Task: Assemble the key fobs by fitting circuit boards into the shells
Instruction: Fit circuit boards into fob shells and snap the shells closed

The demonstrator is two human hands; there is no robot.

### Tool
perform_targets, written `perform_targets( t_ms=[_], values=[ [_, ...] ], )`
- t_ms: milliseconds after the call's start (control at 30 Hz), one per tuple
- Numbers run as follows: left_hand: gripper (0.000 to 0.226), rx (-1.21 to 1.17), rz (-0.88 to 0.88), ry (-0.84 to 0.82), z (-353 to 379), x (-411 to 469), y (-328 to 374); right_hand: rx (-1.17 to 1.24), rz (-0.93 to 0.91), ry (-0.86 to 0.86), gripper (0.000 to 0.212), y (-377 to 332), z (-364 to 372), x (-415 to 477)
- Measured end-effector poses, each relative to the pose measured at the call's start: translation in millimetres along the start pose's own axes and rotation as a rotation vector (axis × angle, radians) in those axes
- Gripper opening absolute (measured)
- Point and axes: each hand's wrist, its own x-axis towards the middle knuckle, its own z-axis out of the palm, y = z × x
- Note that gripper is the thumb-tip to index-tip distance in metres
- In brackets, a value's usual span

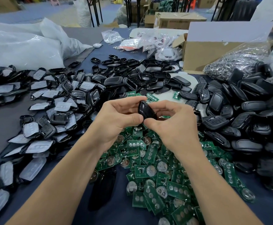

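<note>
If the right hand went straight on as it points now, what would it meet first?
Likely the left hand: the right hand points up-left toward it, and both grip one black shell between them. Depth is unclear.

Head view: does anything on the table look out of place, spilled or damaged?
Mostly sorted heaps. One green circuit board lies apart among the black shells, away from the main board pile. No damage shows on the held shell, gripped by the left hand and right hand.
</note>
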Motion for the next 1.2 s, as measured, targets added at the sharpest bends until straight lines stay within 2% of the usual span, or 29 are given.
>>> perform_targets(
  t_ms=[467, 700, 1200],
  values=[
    [0.051, 0.074, 0.096, 0.077, 2, 3, -6, 0.051, -0.026, -0.098, 0.041, 1, -3, 3],
    [0.051, 0.028, 0.122, 0.097, 4, 2, -5, 0.061, -0.088, -0.034, 0.042, -1, 3, -4],
    [0.051, 0.065, 0.092, 0.102, 2, 1, -1, 0.273, 0.033, -0.034, 0.045, 9, 5, 3]
  ],
)
